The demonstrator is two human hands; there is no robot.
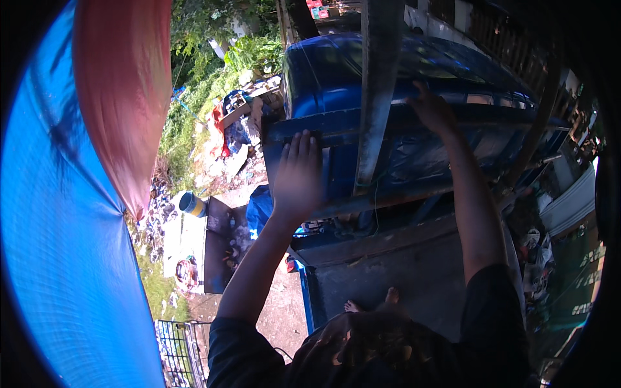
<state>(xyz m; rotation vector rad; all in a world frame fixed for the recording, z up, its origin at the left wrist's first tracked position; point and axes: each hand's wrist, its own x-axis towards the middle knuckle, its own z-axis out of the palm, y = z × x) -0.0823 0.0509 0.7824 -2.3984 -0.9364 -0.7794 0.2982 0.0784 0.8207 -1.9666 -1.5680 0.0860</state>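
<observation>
Left hand [299, 171] lies flat, fingers spread, on the glossy blue metal truck cab [336, 84] rear edge; right hand [432, 108] grips its roof rim beside a grey steel post [375, 97].

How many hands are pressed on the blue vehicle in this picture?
2. The left hand lies flat on the blue vehicle's dark rail, left of the grey post. The right hand rests higher, right of the post. No other hands show.
</observation>
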